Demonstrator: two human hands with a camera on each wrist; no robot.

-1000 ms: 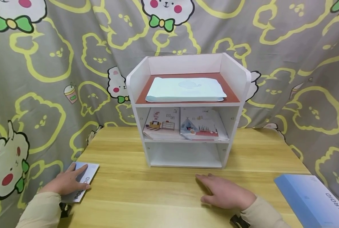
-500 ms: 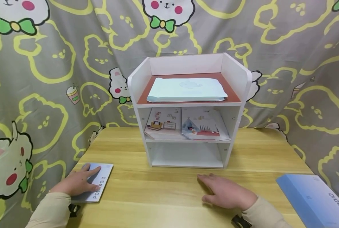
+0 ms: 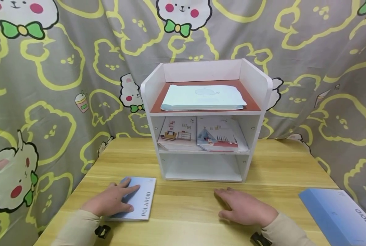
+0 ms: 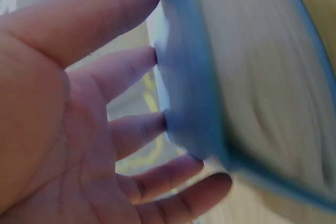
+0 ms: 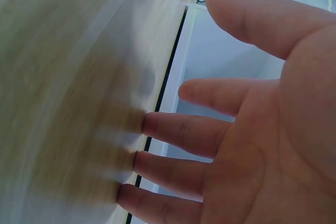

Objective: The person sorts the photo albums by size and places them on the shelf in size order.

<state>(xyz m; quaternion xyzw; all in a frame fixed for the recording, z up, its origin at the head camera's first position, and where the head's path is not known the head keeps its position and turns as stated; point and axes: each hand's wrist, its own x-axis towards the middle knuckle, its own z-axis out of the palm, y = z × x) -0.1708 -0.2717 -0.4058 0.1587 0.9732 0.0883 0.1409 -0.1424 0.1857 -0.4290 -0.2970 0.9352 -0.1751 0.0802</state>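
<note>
My left hand (image 3: 110,201) lies over a blue-and-white book (image 3: 147,196) marked POLAROID, flat on the table left of the shelf. In the left wrist view, the fingers are fairly straight, and several fingertips touch the blue cover (image 4: 191,87); the page edges show beside it. The hand hides the left part of the cover in the head view. My right hand (image 3: 246,207) rests palm down on the tabletop in front of the shelf's right side, holding nothing. Its extended fingers meet the wood in the right wrist view.
A white shelf unit (image 3: 247,167) stands at the back middle. Its top bears a pale blue packet (image 3: 203,97); picture books (image 3: 178,131) fill the middle level. A thick blue POLAROID book or stack (image 3: 340,215) lies at the right edge. Patterned curtain (image 3: 103,68) surrounds the table.
My left hand and the POLAROID book under it have slid right across the table, toward the front of the shelf. The right hand has stayed in place.
</note>
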